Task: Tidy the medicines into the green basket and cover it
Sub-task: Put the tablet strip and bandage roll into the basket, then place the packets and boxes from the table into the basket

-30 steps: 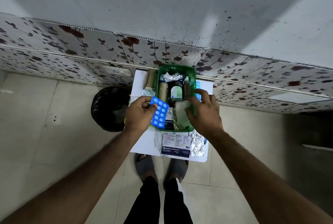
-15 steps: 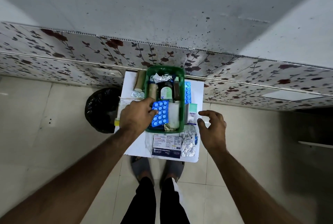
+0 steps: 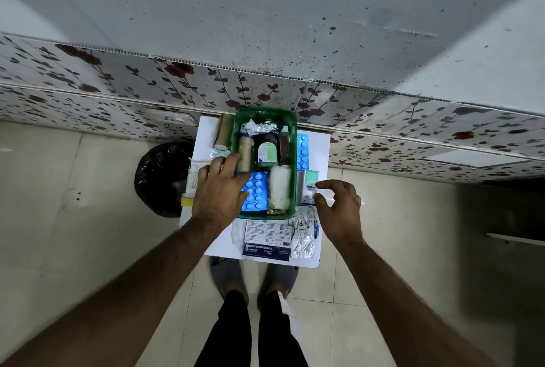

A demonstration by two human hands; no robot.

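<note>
I see my left hand (image 3: 219,189) spread flat over the blue blister pack (image 3: 256,195) inside the green basket (image 3: 293,160) | right hand (image 3: 339,209) open, fingers curled, empty, beside the Optibex box (image 3: 310,186) | basket on white table (image 3: 320,157), uncovered.

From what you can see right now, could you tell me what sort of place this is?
Probably a room in a home: a tiled floor, a flower-patterned wall panel, a black-lined waste bin, and a small white table holding a green basket of medicines.
</note>
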